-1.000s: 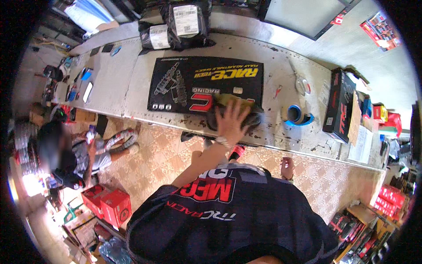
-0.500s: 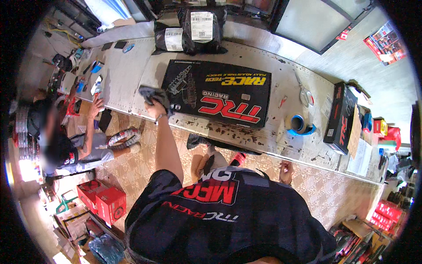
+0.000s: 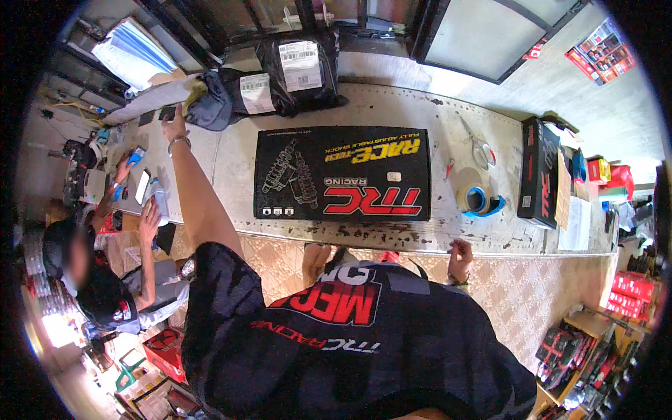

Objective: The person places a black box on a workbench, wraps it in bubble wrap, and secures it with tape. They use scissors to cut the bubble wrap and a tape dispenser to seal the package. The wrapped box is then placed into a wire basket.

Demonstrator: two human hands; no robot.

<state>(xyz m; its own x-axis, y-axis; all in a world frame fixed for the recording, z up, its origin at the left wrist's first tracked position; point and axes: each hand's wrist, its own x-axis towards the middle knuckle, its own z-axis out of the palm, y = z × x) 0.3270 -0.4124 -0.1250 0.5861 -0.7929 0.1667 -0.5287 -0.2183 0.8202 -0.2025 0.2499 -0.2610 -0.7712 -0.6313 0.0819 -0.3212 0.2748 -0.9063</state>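
My left hand (image 3: 175, 126) reaches far forward to the left, fingers spread and holding nothing. Right beside it lies a crumpled dark grey cloth, cap-like in shape (image 3: 213, 110), with a yellow-green patch, against the black parcels. My right hand (image 3: 460, 259) hangs at the table's near edge, its fingers loosely bent and apart, with nothing seen in them. Between my arms a long black box (image 3: 343, 171) with red and yellow lettering and a drawing of shock absorbers lies flat on the worn pale table (image 3: 378, 105).
Two black parcels (image 3: 325, 84) with white labels stand at the back. To the right are scissors (image 3: 479, 148), a blue tape roll (image 3: 476, 201) and another black box (image 3: 537, 171). At the left a co-worker (image 3: 105, 280) sits with one hand by a clear bottle (image 3: 159, 199).
My left hand has carried the grey cloth item from the box's left corner to beside the parcels and let it go. The black box now lies straighter in view.
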